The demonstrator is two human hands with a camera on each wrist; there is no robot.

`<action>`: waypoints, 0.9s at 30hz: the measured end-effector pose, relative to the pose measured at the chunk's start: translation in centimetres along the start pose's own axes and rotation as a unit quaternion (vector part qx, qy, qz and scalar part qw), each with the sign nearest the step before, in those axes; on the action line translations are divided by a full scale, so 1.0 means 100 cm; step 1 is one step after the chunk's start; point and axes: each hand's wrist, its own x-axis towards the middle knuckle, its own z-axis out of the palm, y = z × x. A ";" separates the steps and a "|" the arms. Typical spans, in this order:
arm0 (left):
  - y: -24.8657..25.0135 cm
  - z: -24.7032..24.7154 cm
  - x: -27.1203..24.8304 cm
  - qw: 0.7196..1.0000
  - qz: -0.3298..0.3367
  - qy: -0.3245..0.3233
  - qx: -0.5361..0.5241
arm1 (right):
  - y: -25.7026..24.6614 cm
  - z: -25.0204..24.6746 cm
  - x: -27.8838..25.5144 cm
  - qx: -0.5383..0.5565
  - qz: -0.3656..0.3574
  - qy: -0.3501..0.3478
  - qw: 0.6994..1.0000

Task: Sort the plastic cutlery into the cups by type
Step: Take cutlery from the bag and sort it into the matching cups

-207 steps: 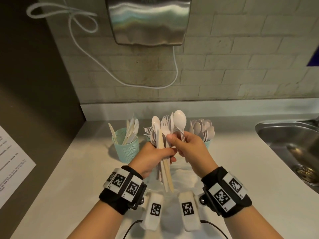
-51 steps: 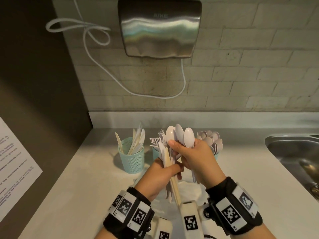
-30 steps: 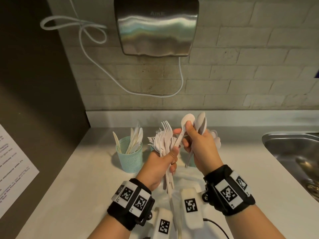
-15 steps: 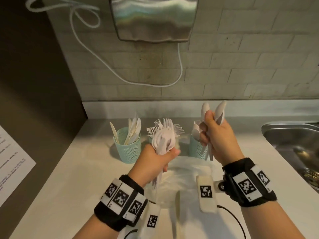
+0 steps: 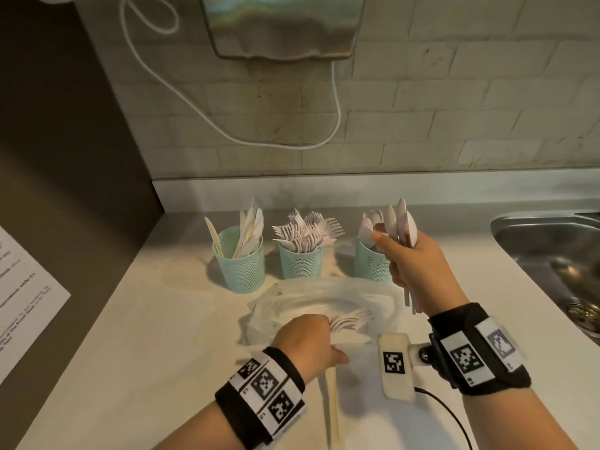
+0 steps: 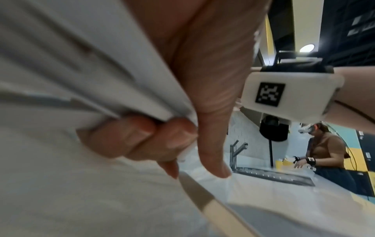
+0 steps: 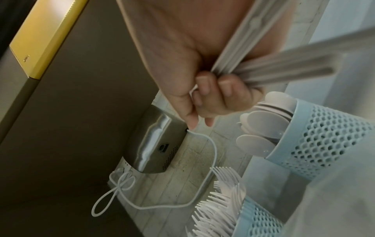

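Item: bundle of white plastic spoons (image 5: 400,222), clenched in my right hand (image 5: 418,264), bowls up, long axis near upright, just beside and above the pale-teal perforated spoon cup (image 5: 370,267). My left hand (image 5: 308,339) gripped white plastic forks (image 5: 349,321) low over the clear plastic bag (image 5: 311,297).
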 end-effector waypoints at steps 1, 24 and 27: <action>0.002 0.002 -0.002 1.000 -0.011 -0.004 0.009 | 0.001 -0.002 -0.001 0.005 -0.003 0.004 1.000; 0.006 -0.059 -0.005 0.958 0.020 0.127 -0.255 | -0.009 -0.018 0.053 0.182 -0.186 0.066 0.963; 0.010 -0.088 -0.008 0.925 0.033 0.161 -0.343 | -0.013 -0.017 0.068 0.135 -0.191 0.073 0.969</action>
